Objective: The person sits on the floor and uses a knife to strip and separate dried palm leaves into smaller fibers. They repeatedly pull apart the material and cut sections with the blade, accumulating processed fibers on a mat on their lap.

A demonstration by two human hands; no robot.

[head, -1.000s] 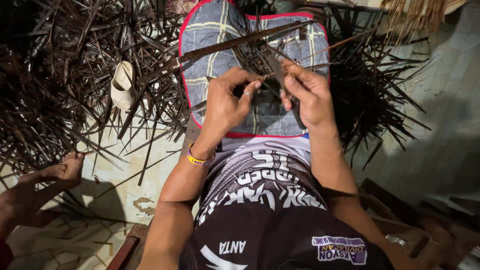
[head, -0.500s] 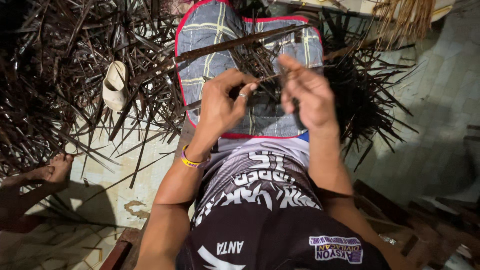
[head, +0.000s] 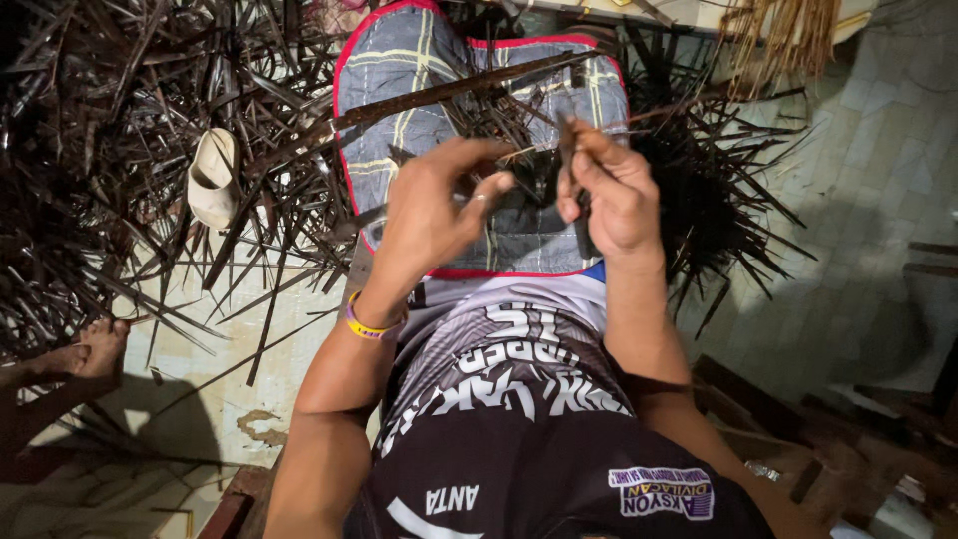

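The left hand [head: 439,205] had drawn back from the right hand [head: 609,190], both still pinching a thin dark leaf strip [head: 571,165] above the grey checked cushion [head: 419,60]. Stiff, spiky dry fronds [head: 110,190] lay heaped left, around a pale curved sandal [head: 213,178].

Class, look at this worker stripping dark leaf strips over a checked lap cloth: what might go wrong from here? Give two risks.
1. The right hand pinches a thin dark strip close to the left hand; a slip could scratch or cut a finger.
2. Pointed dark leaf strips lie piled on the floor beside a bare foot; stepping there could prick it.
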